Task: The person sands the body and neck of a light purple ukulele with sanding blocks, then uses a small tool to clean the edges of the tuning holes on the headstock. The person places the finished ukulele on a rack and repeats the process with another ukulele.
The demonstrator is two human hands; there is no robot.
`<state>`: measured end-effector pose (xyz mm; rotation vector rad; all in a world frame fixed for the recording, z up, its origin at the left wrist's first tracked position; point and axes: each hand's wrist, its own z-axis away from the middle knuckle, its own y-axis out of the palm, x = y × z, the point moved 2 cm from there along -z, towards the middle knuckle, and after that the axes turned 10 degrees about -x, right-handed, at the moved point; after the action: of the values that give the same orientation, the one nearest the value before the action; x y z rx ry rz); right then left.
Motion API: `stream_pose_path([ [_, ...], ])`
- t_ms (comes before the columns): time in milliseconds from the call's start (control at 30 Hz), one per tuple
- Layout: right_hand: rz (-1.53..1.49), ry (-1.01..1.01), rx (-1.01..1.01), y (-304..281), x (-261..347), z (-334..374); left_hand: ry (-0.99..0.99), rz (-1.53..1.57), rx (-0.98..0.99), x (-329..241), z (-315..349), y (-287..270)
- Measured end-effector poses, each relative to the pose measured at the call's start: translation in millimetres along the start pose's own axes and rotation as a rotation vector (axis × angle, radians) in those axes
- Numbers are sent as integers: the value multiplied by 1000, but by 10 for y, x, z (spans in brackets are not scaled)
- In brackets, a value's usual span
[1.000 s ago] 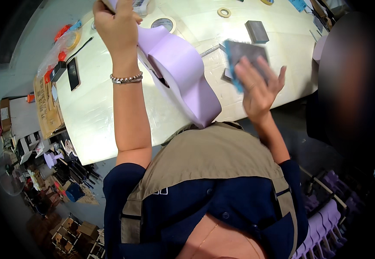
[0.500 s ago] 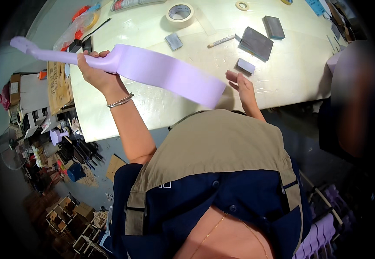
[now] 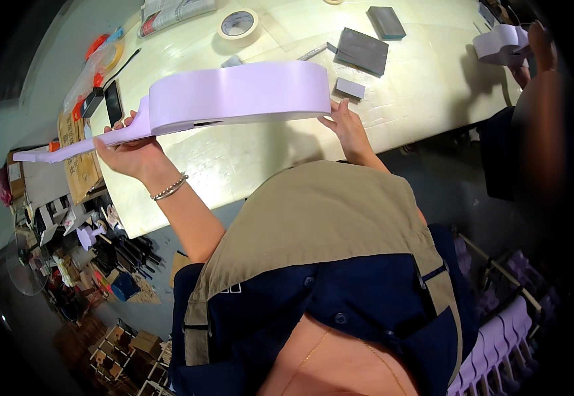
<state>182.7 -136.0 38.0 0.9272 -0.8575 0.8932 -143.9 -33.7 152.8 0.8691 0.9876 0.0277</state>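
A lilac ukulele (image 3: 241, 91), without strings, is held above the table with the side of its body toward me. My left hand (image 3: 128, 153) wraps round its neck near the body, and the headstock points left. At the other end, my right hand (image 3: 348, 129) grips the tail of the body with its fingertips; part of that grip is hidden. Just beyond the right hand lies a small grey sanding block (image 3: 350, 89).
On the pale table (image 3: 201, 171) lie larger dark blocks (image 3: 362, 51), a masking tape roll (image 3: 239, 25), a pen (image 3: 313, 51) and a phone (image 3: 112, 102). At right a co-worker holds another lilac ukulele (image 3: 498, 45). More lilac instruments (image 3: 502, 340) hang behind at lower right.
The ukulele has turned from slanting down rightward to nearly level, its headstock lower and its body side facing me. My right hand has come onto its tail end. The view has shifted slightly.
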Motion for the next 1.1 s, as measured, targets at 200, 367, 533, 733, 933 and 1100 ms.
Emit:
stream_pose_path([
  [200, 101, -159, 29, 32, 281, 93, -97, 43, -72, 53, -66, -116],
  [367, 106, -220, 23, 46, 329, 126, -135, 52, -120, 84, -120, -196],
  [533, 87, -311, 59, 43, 385, 166, -162, 76, -151, 71, -221, -297],
  [733, 71, -566, 242, 317, 596, 218, -488, 340, -27, -104, -623, -700],
  [933, 107, -704, 297, 552, 924, 353, -440, 179, 270, -113, -1125, -917],
  [1100, 419, -882, 283, 605, 996, 331, -346, 212, 179, -164, -743, -680],
])
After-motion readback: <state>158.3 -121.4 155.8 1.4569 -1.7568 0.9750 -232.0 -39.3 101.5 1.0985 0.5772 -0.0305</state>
